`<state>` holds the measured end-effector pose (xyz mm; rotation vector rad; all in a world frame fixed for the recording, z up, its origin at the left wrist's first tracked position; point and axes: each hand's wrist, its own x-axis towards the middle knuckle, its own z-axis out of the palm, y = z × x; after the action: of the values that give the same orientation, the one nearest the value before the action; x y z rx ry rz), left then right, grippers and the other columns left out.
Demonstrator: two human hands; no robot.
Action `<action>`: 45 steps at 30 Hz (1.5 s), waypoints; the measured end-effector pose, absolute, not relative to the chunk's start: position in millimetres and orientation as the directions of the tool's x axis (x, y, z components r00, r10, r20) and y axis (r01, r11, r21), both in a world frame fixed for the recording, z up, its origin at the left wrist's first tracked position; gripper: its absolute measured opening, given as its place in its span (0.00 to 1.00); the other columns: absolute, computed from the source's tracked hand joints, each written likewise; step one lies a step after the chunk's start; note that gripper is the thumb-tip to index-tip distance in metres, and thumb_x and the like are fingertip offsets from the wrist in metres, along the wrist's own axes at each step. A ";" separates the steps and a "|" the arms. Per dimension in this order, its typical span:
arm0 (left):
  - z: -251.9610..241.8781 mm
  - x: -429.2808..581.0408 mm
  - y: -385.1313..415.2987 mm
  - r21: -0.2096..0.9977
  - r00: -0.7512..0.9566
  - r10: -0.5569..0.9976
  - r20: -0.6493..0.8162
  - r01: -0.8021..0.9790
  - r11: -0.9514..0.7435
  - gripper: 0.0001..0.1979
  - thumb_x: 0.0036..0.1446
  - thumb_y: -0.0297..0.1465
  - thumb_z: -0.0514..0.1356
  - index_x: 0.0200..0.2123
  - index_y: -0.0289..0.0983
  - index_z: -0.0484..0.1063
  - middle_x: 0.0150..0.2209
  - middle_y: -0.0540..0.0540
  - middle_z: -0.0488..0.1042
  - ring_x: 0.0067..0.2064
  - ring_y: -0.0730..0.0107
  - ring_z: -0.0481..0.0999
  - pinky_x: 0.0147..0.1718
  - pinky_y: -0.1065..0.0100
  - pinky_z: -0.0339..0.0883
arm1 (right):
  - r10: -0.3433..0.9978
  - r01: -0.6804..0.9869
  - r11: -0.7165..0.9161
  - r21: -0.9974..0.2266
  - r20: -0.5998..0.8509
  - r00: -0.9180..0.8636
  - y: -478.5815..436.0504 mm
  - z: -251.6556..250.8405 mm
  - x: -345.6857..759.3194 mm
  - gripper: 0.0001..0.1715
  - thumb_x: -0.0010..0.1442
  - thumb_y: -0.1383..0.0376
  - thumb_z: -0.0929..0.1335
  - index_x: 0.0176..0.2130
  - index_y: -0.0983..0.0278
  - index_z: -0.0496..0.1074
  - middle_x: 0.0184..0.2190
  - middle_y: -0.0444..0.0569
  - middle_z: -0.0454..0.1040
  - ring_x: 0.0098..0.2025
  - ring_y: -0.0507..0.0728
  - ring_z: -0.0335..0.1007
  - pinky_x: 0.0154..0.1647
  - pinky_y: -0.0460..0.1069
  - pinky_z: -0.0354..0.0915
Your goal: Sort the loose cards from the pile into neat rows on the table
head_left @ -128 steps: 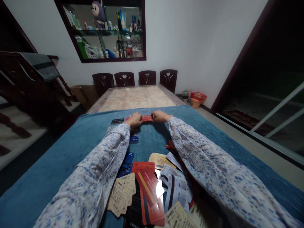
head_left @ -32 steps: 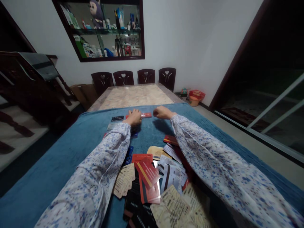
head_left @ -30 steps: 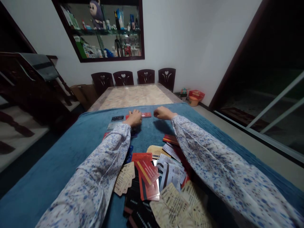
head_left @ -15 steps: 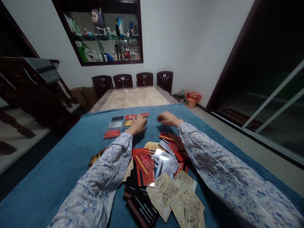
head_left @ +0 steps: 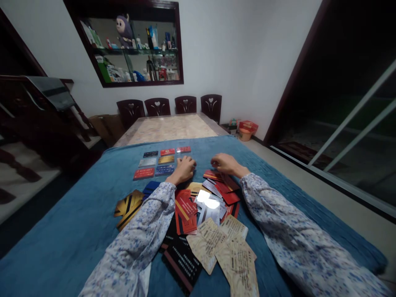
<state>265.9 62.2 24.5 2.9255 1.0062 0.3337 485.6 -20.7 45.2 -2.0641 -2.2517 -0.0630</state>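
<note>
My left hand is just right of the laid-out cards, close to a blue card; its bent fingers look apart, with nothing visible in them. My right hand hovers at the far edge of the pile, its fingers curled together, and whether they hold anything is hidden. Beneath it lie red cards. The rows on the left include a black card, a silver card, a gold card and red cards. Nearer are silver cards, beige cards and black cards.
A blue cloth covers the near part of the table. Gold cards and blue cards lie by my left sleeve. Beyond the cloth are the bare marble-like tabletop and several dark chairs.
My left hand has drawn back from the far red card, uncovering the gold and blue cards. My right hand has come nearer, towards the red cards in the pile. The view has shifted slightly.
</note>
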 end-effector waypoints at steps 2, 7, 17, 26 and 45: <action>20.8 268.4 59.7 0.110 0.779 0.597 0.190 0.588 -0.802 0.14 0.66 0.28 0.53 0.51 0.39 0.75 0.53 0.38 0.74 0.58 0.51 0.65 0.56 0.47 0.55 | 0.992 0.996 0.086 -0.017 0.094 -0.084 -27.8 41.2 489.0 0.16 0.65 0.67 0.67 0.48 0.61 0.81 0.48 0.53 0.82 0.48 0.58 0.75 0.39 0.47 0.60; 13.7 272.0 55.4 0.122 0.824 0.537 0.183 0.523 -0.844 0.17 0.68 0.30 0.54 0.57 0.40 0.73 0.58 0.38 0.73 0.60 0.51 0.64 0.59 0.45 0.54 | 0.991 0.995 0.096 -0.008 0.097 -0.095 -44.1 34.0 494.7 0.16 0.66 0.62 0.68 0.50 0.61 0.81 0.49 0.54 0.80 0.51 0.60 0.73 0.43 0.49 0.61; 4.8 276.5 53.0 0.228 0.884 0.453 0.115 0.420 -0.878 0.25 0.67 0.29 0.54 0.66 0.42 0.67 0.67 0.38 0.68 0.66 0.48 0.60 0.61 0.43 0.54 | 0.975 0.989 0.149 -0.002 0.166 -0.146 -66.5 24.6 495.3 0.17 0.70 0.56 0.67 0.49 0.60 0.81 0.48 0.55 0.78 0.50 0.61 0.70 0.45 0.52 0.59; -8.5 278.7 60.1 0.228 0.917 0.384 0.105 0.354 -0.907 0.25 0.65 0.28 0.55 0.64 0.45 0.72 0.67 0.41 0.71 0.67 0.47 0.60 0.62 0.44 0.57 | 0.969 0.977 0.212 -0.013 0.132 -0.209 -76.0 25.3 490.6 0.22 0.68 0.48 0.68 0.43 0.61 0.81 0.47 0.55 0.79 0.50 0.61 0.67 0.42 0.52 0.55; 6.2 268.7 55.3 0.209 0.928 0.318 0.195 0.278 -0.938 0.12 0.66 0.28 0.59 0.47 0.42 0.81 0.54 0.43 0.81 0.67 0.52 0.65 0.63 0.45 0.57 | 0.947 0.970 0.241 0.016 0.213 -0.239 -79.3 17.9 475.7 0.18 0.70 0.56 0.65 0.47 0.62 0.81 0.46 0.57 0.80 0.49 0.61 0.66 0.44 0.53 0.53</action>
<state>268.7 55.3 6.2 2.9090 0.4535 0.3375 475.7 -79.3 17.9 -1.8302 -2.3451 -0.2159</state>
